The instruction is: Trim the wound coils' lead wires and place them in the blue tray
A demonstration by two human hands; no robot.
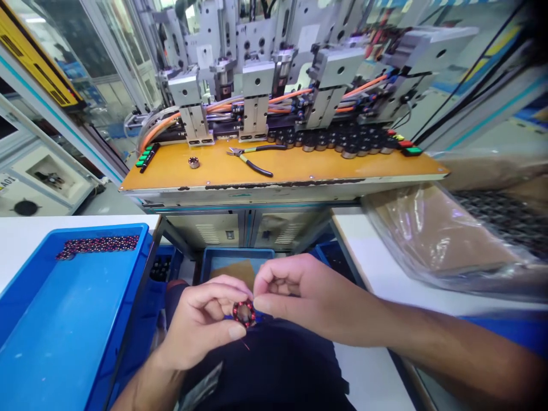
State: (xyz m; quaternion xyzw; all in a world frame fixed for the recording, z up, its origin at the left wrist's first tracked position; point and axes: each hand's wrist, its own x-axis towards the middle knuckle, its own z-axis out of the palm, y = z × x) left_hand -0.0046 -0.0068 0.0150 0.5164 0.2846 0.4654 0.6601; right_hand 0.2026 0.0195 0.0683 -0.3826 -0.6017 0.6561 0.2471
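A small round wound coil part point(244, 313), dark with red windings, sits between my two hands above my lap. My left hand point(201, 328) is closed round it from the left and below. My right hand point(295, 294) pinches its right edge with thumb and forefinger. A thin red wire end hangs below the part. To the left stands a blue tray point(64, 319) holding a row of similar coil parts point(100, 244) along its far wall.
An orange-topped machine bench point(299, 165) lies ahead with pliers point(252, 157), a lone round part point(194, 162), rows of dark parts point(342, 140) and green buttons point(145, 155). Clear plastic bags over cardboard point(445, 234) are on the right. A blue bin point(235, 262) sits below the bench.
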